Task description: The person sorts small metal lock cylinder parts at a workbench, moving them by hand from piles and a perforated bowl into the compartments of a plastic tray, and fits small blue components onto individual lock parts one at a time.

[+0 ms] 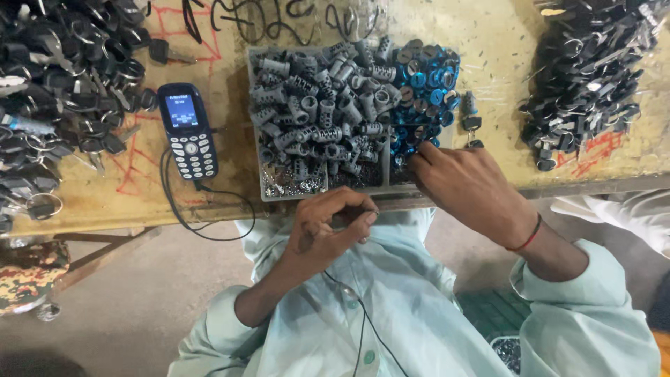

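Observation:
My left hand (328, 227) is held just below the table edge, its fingers pinched together around something small that I cannot make out. My right hand (464, 185) reaches over the table edge, fingertips dipping into the near right compartment of a clear tray (255, 126). That tray holds a heap of grey metal lock cylinders (321, 105) on the left and blue round caps (422, 84) on the right. Tiny metal pieces (293, 185) fill a near compartment. A red thread circles my right wrist.
A dark blue keypad phone (187, 129) lies left of the tray, a black cable running off the table edge. Piles of black-headed keys sit far left (56, 84) and far right (593, 70). A patterned stool (28, 276) stands below left.

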A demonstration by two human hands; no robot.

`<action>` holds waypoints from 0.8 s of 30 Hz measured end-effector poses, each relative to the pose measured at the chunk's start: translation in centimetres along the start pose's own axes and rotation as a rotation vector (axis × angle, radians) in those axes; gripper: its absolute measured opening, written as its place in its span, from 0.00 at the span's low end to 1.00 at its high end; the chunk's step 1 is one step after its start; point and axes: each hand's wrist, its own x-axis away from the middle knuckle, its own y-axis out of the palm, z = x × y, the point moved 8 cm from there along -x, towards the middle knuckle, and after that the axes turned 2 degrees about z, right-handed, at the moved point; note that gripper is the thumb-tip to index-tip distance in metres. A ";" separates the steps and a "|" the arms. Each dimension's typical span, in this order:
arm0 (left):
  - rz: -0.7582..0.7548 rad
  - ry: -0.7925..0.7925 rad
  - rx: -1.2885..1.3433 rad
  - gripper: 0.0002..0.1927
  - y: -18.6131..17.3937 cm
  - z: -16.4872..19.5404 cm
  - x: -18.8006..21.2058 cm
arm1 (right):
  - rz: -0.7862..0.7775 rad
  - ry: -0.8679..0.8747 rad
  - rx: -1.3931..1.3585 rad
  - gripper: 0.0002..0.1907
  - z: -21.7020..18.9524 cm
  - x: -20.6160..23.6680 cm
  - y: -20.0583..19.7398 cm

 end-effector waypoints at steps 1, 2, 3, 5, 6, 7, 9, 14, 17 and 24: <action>0.003 0.005 -0.028 0.05 0.0 0.0 0.0 | 0.006 -0.014 -0.021 0.04 -0.1 0.1 0.0; 0.000 0.009 -0.059 0.05 0.0 -0.1 0.0 | 0.015 -0.022 -0.044 0.05 -0.1 0.1 0.0; -0.002 0.024 -0.092 0.05 0.0 -0.1 -0.1 | 0.030 -0.031 -0.058 0.05 0.1 -0.1 -0.1; -0.009 0.048 -0.072 0.05 0.1 -0.1 -0.3 | -0.019 -0.055 -0.063 0.05 0.3 -0.4 0.5; -0.021 0.054 -0.060 0.05 0.2 0.0 -0.3 | -0.048 -0.059 -0.071 0.05 0.5 -0.3 0.7; -0.025 0.030 -0.054 0.04 0.3 -0.2 -0.4 | -0.058 -0.067 -0.053 0.05 0.5 -0.4 0.8; -0.018 -0.007 -0.042 0.04 0.2 -0.3 -0.4 | -0.073 -0.094 -0.007 0.05 0.4 -0.3 0.6; 0.004 0.042 -0.052 0.05 -0.2 0.7 -0.4 | 0.007 0.041 -0.194 0.10 1.0 0.2 -0.7; 0.017 0.050 -0.116 0.05 -0.1 0.8 -0.7 | 0.035 0.030 -0.210 0.10 0.9 0.0 -0.4; -0.056 0.046 -0.134 0.06 0.7 1.3 -0.9 | 0.018 -0.021 -0.226 0.11 0.9 0.1 0.1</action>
